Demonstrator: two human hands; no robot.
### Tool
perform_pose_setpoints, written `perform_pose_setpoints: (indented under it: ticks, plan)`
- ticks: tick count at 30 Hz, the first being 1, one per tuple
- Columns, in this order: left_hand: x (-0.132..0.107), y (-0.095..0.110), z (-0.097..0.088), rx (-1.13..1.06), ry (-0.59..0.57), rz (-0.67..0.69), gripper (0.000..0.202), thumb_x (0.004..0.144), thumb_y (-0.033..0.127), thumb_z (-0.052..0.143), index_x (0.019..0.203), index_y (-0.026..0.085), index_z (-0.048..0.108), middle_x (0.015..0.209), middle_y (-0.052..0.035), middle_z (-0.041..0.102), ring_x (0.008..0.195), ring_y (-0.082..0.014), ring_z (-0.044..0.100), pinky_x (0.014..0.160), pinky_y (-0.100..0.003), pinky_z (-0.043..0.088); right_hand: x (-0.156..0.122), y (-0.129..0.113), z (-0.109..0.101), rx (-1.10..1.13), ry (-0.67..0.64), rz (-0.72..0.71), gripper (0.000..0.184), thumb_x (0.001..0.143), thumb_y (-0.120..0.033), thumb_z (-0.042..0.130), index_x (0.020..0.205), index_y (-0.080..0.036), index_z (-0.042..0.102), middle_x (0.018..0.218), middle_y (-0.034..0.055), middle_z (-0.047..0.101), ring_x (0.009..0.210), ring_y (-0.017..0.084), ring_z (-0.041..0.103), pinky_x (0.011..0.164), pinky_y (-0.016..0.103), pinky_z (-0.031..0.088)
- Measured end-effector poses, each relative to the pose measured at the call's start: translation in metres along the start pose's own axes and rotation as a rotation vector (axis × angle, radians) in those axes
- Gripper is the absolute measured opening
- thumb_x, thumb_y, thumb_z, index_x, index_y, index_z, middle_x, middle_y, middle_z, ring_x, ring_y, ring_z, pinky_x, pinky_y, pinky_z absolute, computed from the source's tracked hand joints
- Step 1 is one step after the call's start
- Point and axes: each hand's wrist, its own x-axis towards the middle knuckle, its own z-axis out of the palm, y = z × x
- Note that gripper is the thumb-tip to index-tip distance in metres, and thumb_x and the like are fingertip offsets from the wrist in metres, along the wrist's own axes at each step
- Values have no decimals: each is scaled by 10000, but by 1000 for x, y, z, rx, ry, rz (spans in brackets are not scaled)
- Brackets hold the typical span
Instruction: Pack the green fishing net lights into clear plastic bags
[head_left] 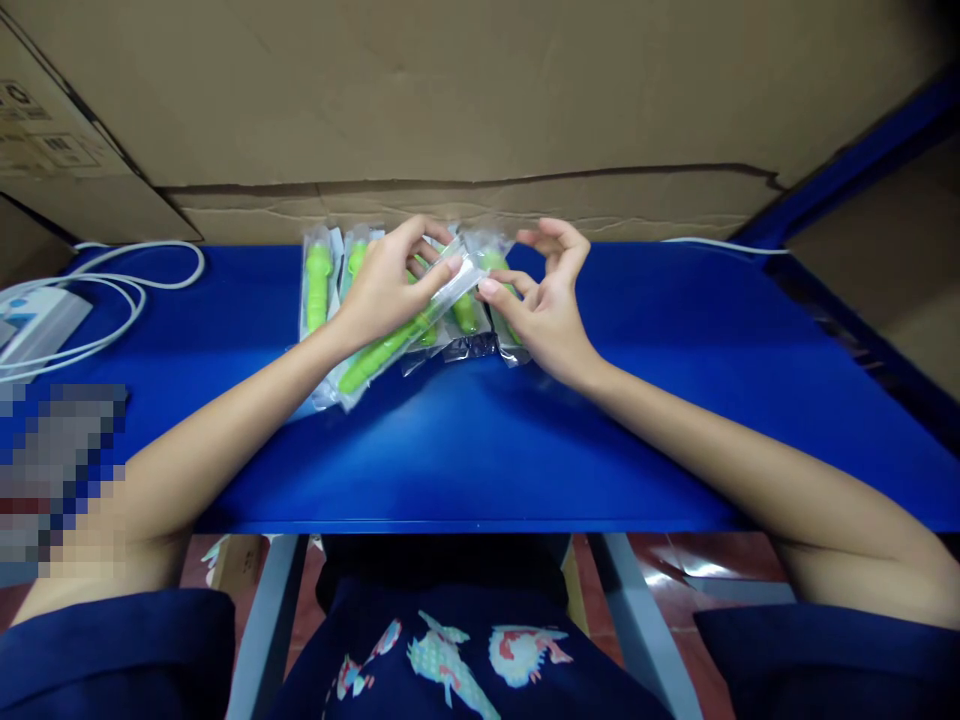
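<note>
My left hand grips a clear plastic bag with a long, ridged, bright green item inside; I cannot tell what the item is. This bag slants from lower left to upper right above other bags. At its upper end, the thumb and index finger of my right hand pinch the plastic edge, with the other fingers raised. Beneath and around my hands lie several similar bagged green items, including one at the left and one in the middle. My hands partly cover the row.
The blue table has a cardboard wall along its back. On the left lie a coiled white cable, a white device and a pixelated dark object. A thin white cable runs along the back right.
</note>
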Motion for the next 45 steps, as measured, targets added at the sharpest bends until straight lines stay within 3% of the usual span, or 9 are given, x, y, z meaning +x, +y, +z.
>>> perform_pose_setpoints:
  ticks: [5, 10, 17, 20, 22, 29, 33, 38, 45]
  plan:
    - [2, -13, 8, -65, -26, -107, 365, 923, 382, 730, 1215, 187, 631, 1050, -92, 757, 859, -208, 722, 820, -372, 622, 7, 15, 3, 161, -76, 120, 917, 725, -694, 906, 1392, -402, 350, 1288, 53, 683, 1114, 245, 755, 990, 470, 683]
    - [2, -17, 20, -132, -56, -203, 381, 906, 317, 773, 1203, 155, 597, 1024, -73, 709, 733, -137, 636, 757, -327, 559, 16, 20, 0, 219, -134, 238, 880, 665, -620, 967, 1265, -311, 402, 1018, 31, 770, 1012, 274, 792, 1020, 523, 663]
    - [1, -12, 21, -335, -188, -368, 737, 955, 423, 783, 1534, 190, 390, 1337, -158, 637, 922, -196, 703, 758, -318, 534, 18, 9, -2, 149, -93, 281, 693, 832, -420, 885, 1335, -274, 430, 1176, 71, 785, 1136, 271, 772, 1066, 503, 638]
    - [1, -5, 19, -430, -223, -410, 855, 980, 494, 751, 1629, 235, 259, 1232, -145, 692, 921, -240, 719, 678, -312, 522, 18, 8, -1, 152, -86, 280, 647, 876, -359, 848, 1366, -271, 434, 1221, 80, 785, 1128, 262, 773, 1043, 488, 645]
    - [0, -1, 18, -503, -220, -442, 806, 1030, 497, 675, 1645, 221, 234, 1087, -119, 717, 948, -270, 730, 659, -313, 534, 17, 8, -1, 148, -83, 278, 616, 886, -333, 833, 1363, -272, 449, 1207, 75, 791, 1088, 254, 782, 1009, 472, 653]
    - [0, -2, 23, -615, -150, -527, 697, 980, 321, 750, 1553, 155, 389, 958, -83, 737, 880, -254, 756, 705, -327, 590, 15, 4, -3, 125, -97, 268, 424, 869, -328, 834, 1223, -239, 619, 966, 31, 798, 839, 201, 755, 829, 380, 662]
    - [1, -5, 23, -661, -144, -473, 471, 949, 357, 792, 1326, 140, 610, 921, -82, 740, 768, -197, 729, 716, -313, 581, 16, 1, -4, 126, -139, 227, 355, 850, -421, 863, 1111, -216, 736, 961, 45, 797, 847, 190, 738, 795, 347, 649]
    - [4, -10, 23, -710, -119, -446, 227, 994, 338, 715, 1110, 144, 724, 899, -61, 749, 704, -126, 692, 618, -219, 536, 17, 0, -6, 153, -172, 216, 401, 772, -439, 918, 1080, -227, 775, 1066, 50, 814, 926, 197, 749, 846, 358, 645]
    - [4, -19, 21, -589, -91, -317, 220, 943, 258, 766, 1106, 117, 809, 915, -84, 814, 856, -175, 759, 749, -259, 617, 16, 1, -7, 199, -169, 232, 433, 731, -429, 943, 1094, -251, 788, 1059, 38, 821, 1014, 229, 762, 964, 421, 628]
